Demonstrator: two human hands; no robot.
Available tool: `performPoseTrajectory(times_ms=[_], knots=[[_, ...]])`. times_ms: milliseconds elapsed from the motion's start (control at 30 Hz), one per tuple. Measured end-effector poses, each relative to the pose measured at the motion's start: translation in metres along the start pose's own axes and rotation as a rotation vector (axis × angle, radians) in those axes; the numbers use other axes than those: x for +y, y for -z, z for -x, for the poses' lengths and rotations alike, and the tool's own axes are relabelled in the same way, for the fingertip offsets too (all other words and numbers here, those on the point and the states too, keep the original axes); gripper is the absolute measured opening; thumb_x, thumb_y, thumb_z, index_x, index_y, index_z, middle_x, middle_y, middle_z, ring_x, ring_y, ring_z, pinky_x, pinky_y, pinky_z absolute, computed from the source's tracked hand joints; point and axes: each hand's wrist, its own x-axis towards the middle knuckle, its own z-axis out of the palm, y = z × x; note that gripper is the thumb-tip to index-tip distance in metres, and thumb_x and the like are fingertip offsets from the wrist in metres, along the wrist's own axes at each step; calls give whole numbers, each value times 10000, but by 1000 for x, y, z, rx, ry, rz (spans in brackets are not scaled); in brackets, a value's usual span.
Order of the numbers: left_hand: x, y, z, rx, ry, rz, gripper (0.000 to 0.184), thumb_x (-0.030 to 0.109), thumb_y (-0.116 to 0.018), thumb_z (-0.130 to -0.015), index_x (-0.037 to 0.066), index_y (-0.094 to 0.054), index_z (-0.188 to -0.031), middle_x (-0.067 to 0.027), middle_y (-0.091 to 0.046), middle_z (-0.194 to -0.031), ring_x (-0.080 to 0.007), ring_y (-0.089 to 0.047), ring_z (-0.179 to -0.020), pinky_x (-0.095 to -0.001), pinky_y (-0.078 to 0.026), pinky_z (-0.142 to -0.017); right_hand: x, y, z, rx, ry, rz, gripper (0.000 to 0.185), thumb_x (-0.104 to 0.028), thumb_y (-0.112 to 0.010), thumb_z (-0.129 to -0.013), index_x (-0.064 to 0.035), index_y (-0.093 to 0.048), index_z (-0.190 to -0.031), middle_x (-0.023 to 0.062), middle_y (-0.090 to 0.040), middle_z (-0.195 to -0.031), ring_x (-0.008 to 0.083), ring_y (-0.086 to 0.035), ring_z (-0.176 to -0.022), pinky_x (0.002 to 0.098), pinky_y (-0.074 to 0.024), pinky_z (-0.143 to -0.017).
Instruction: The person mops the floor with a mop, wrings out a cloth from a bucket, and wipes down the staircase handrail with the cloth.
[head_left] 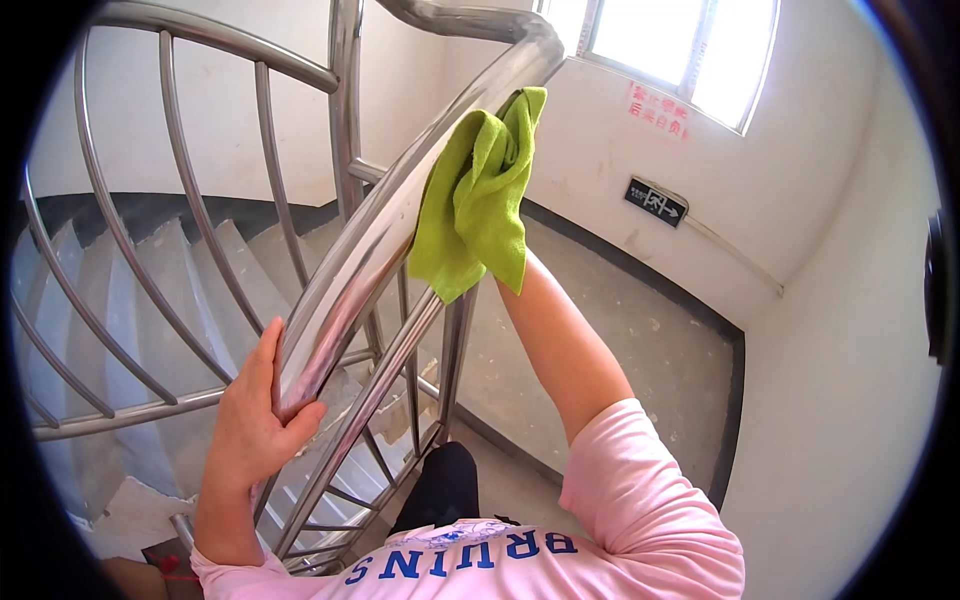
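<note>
A shiny stainless-steel handrail [350, 265] slopes up and away from me through the middle of the head view. My left hand [262, 415] is closed around its near, lower part, fingers along the left side and thumb on the right. Farther up, a lime-green cloth [475, 200] lies bunched against the right side of the rail, its loose edges hanging down. My right forearm [560, 335] reaches up to the cloth. That hand is almost wholly covered by the folds, holding the cloth to the rail.
Curved metal balusters [195, 190] stand on the left, before grey stairs [180, 290]. A lower rail [370, 390] runs below the handrail. A grey landing floor [640, 360] lies to the right, with a white wall, a window [650, 35] and a black exit sign [655, 202] beyond.
</note>
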Motion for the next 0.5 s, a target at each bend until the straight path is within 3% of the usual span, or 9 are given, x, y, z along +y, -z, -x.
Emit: performPoseTrajectory(times_ms=[233, 267, 300, 500], knots=[[2, -1, 0, 2, 14, -30, 869, 124, -684, -635, 10, -294, -1403, -265, -511, -1242, -388, -529, -1130, -368, -398, -964, 8, 0, 28, -24, -239, -135, 695, -129, -642, -829, -17, -262, -1401, 139, -383, -1278, 237, -410, -1140, 334, -341, -984], [2, 0, 0, 1, 16, -32, 867, 126, -682, -636, 11, -295, -1403, -265, -509, -1244, -390, -527, -1131, -369, -398, -963, 11, -4, 31, 61, -177, -128, 524, -120, -627, -843, -2, -374, -1287, 120, -460, -1142, 210, -464, -1021, 309, -398, -902], [2, 0, 0, 0, 18, -33, 864, 129, -681, -638, 11, -296, -1403, -265, -508, -1246, -391, -526, -1132, -369, -398, -963, 8, -2, 31, -18, -258, -111, 467, -125, -636, -839, -6, -399, -1222, 105, -475, -1089, 199, -473, -972, 306, -412, -869], [1, 0, 0, 4, -20, -55, 844, 163, -697, -660, 12, -306, -1393, -263, -503, -1253, -409, -522, -1124, -392, -415, -948, 4, 8, 43, -210, -393, -195, 394, -133, -652, -830, -22, -409, -1121, 82, -486, -1014, 183, -476, -904, 302, -427, -819]])
